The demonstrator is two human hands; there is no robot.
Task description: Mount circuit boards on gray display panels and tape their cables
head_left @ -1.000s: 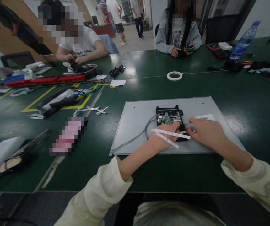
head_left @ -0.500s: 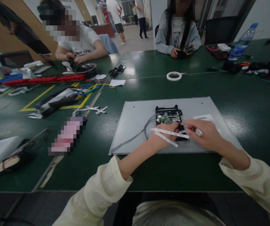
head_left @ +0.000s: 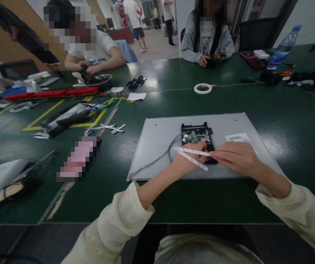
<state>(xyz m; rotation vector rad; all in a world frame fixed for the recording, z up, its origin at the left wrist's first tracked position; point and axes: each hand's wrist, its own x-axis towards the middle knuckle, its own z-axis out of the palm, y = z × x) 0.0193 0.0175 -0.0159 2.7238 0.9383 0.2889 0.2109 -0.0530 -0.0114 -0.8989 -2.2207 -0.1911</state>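
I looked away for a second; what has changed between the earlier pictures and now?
The bare right hand has moved left and now appears to pinch the right end of the upper long, thin white strip. The bare left hand, with a second white strip across it, stays at the black, rectangular plastic frame.

Head-worn view, forward and down

The right hand (head_left: 236,157) pinches a white tape strip (head_left: 194,151) over the left hand (head_left: 193,157), which partly covers a black-framed circuit board (head_left: 196,139) on a grey panel (head_left: 154,145); a tape roll (head_left: 203,92) lies farther off on the green table (head_left: 168,101).
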